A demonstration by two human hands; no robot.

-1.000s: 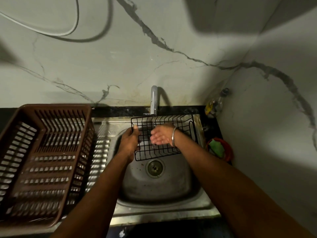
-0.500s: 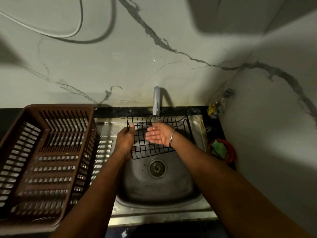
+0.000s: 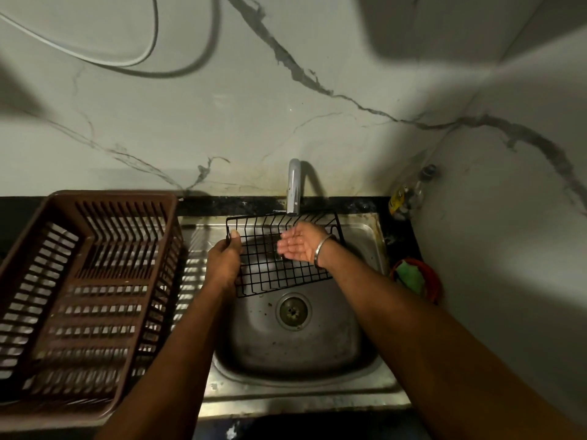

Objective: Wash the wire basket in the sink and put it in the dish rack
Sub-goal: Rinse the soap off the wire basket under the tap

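A black wire basket (image 3: 270,274) hangs over the steel sink (image 3: 317,344), just under the tap (image 3: 293,188). My left hand (image 3: 224,263) grips the basket's left rim, thumb on the top corner. My right hand (image 3: 300,247) lies inside the basket, palm up and fingers straight, below the spout; a metal bangle circles its wrist. The brown plastic dish rack (image 3: 79,296) stands on the drainboard left of the sink, with nothing in it.
A red bowl holding a green scrubber (image 3: 414,279) sits right of the sink. A bottle (image 3: 408,193) leans in the back right corner. The marble wall rises close behind the tap and on the right. A cable loops on the wall above.
The basket has shifted a little left and tilted under the tap. My right hand has turned palm up inside it. My left hand keeps its hold on the rim.
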